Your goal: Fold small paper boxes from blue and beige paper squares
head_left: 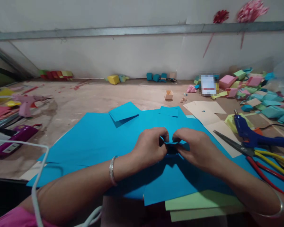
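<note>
My left hand (152, 145) and my right hand (191, 143) meet above large blue paper sheets (97, 135). Between them they pinch a small piece of blue paper (172, 147), thumbs and fingers closed on its two sides. Its exact shape is partly covered by my fingers, and a dark shadow falls beneath it. Beyond my left hand lies a folded blue sheet (125, 113), with a smaller blue piece (169, 111) to its right. Light green sheets (201, 201) stick out from under the blue paper at the near edge.
To the right lie scissors (241, 147), a blue glue gun (255, 137) and beige paper (208, 113). A heap of paper boxes (255, 85) fills the back right. At left are a pink glue gun (26, 104) and a purple device (19, 137). A white cable (41, 170) crosses near my left arm.
</note>
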The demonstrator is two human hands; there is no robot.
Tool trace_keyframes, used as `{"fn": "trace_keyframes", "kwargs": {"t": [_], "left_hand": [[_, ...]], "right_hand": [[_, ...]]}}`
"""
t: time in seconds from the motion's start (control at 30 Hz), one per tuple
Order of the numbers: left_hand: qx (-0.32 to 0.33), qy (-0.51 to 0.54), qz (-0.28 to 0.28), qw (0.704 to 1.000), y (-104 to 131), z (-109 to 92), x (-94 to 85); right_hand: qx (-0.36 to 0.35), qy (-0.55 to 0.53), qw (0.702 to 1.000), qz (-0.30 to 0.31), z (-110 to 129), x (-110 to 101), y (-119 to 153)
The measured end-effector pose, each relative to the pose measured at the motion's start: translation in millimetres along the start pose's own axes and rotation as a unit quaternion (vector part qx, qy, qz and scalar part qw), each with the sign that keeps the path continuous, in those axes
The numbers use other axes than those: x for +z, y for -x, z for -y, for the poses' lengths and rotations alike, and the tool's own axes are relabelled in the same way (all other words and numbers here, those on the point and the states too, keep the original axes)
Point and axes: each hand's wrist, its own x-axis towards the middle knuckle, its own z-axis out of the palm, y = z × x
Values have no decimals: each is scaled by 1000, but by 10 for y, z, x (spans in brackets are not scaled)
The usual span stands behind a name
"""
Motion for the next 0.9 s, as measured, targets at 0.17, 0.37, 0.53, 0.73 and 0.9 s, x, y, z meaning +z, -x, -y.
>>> {"fn": "trace_keyframes", "kwargs": {"t": [0.17,0.37,0.53,0.73,0.9], "left_hand": [[4,11,-1,1000,0,1,12],[-15,33,10,999,-34,27,40],[-6,31,10,999,-34,27,28],[-11,14,8,1000,-34,25,20],[-6,9,21,1000,-53,34,28]], "right_hand": [[-13,16,999,-27,28,100,6],[-42,85,995,5,22,13,-25],[-33,65,997,14,21,-123,-42],[60,39,994,78,72,-127,-132],[116,74,981,139,109,-135,-278]]}}
